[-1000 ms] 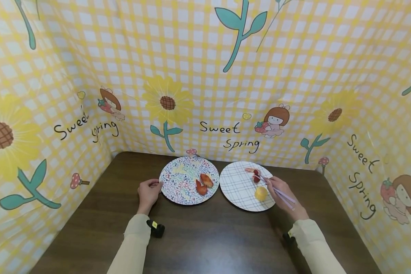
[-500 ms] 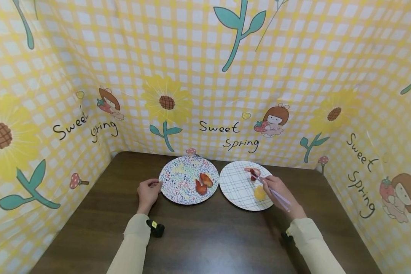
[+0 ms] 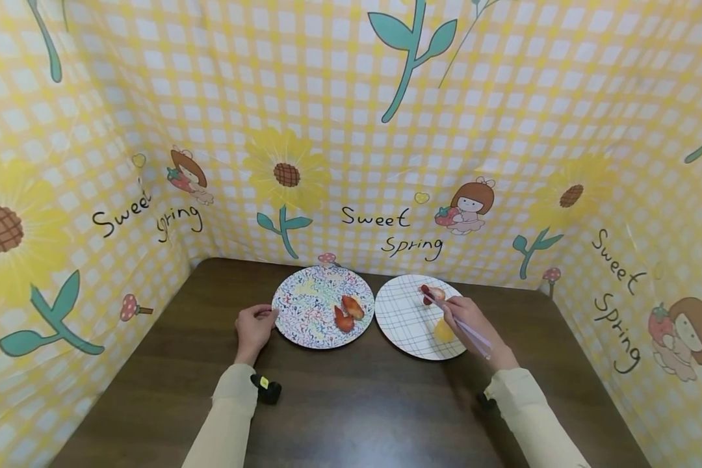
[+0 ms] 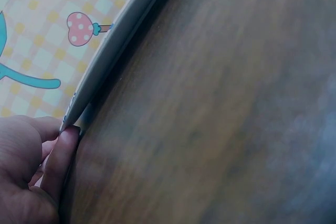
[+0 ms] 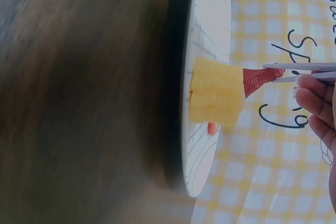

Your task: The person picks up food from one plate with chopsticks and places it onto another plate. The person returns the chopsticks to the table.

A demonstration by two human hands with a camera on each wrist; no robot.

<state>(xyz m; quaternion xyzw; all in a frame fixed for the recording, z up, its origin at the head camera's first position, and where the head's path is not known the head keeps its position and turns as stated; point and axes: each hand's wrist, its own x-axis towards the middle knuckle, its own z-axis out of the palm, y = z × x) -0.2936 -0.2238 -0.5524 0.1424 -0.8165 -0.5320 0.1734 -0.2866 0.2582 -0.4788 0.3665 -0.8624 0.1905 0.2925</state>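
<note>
My left hand (image 3: 253, 331) pinches the left rim of the multicoloured speckled plate (image 3: 298, 318) between thumb and finger; in the left wrist view those fingertips meet at the plate's edge. My right hand (image 3: 470, 328) holds a pair of pale purple chopsticks (image 5: 315, 67) over the white plate with blue grid lines (image 3: 400, 325). Between the chopstick tips is a dark red food piece (image 5: 257, 80), its lower part hidden behind a ridged yellow food block (image 5: 218, 93) on the grid plate. A pinkish food piece (image 3: 441, 294) lies just right of the red one.
Two glossy orange-red food pieces (image 3: 351, 309) lie on the right side of the speckled plate. The two plates sit side by side near the back of the dark wooden table (image 3: 327, 403). Yellow checked cloth (image 3: 363, 149) walls in the back and both sides.
My right hand has moved a little left and away from the body, carrying the chopsticks and the dark red piece toward the plate's far side. The left hand stays at its rim.
</note>
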